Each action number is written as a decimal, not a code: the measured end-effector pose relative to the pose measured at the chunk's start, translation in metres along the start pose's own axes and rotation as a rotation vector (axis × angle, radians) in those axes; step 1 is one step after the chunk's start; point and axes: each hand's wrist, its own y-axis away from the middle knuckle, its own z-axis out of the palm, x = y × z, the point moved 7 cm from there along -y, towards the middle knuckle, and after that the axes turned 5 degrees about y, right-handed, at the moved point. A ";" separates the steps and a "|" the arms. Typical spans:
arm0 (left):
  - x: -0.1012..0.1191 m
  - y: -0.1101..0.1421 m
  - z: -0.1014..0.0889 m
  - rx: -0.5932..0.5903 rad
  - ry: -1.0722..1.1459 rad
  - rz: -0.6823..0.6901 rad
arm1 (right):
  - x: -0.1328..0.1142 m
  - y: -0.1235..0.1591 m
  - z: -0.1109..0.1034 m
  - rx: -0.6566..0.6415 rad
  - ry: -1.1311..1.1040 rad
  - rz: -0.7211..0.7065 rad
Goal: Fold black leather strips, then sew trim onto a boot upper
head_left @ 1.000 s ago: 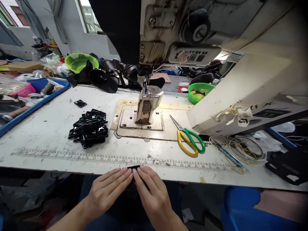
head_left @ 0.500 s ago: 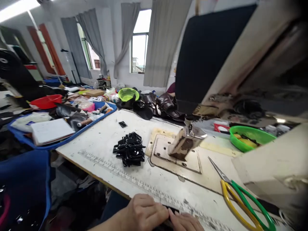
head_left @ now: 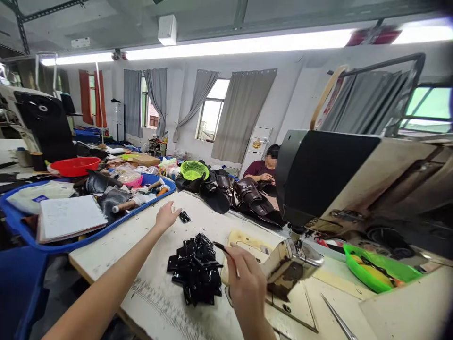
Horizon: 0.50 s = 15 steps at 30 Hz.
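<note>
At the far left, a red round plastic basin is seen, and in front of it a wide blue plastic tray, in which a white spiral notebook and some thread spools are kept among mixed materials. To the right, the white worktable is crossed by the left forearm. The left hand is stretched to the table's far part, with thumb and fingers slightly apart; it is placed just beside a single flat, glossy black piece, but whether this is touched cannot be told. Behind, a yellow-green mesh basket is surrounded by dark leather goods.

Nearer, a heap of glossy black rectangular pieces is laid on the table, beside printed ruler marks. Just to its right, a small narrow black strip is pinched between the thumb and fingers of the right hand, above the table. Farther back, a person in a maroon top is partly hidden by the black-covered sewing machine. Under its head, a worn metal post is mounted. At the right, pointed steel blades are cut by the lower edge, and a bright green plastic bowl is placed behind.
</note>
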 end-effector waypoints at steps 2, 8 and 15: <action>-0.011 -0.016 0.024 -0.063 -0.015 -0.085 | -0.003 -0.001 0.025 -0.048 -0.005 -0.025; -0.016 -0.009 0.052 -0.239 0.102 -0.139 | -0.018 0.027 0.048 -0.368 -0.076 -0.070; 0.015 0.053 0.057 -0.567 0.236 -0.023 | -0.012 0.066 0.067 -0.952 -0.085 0.128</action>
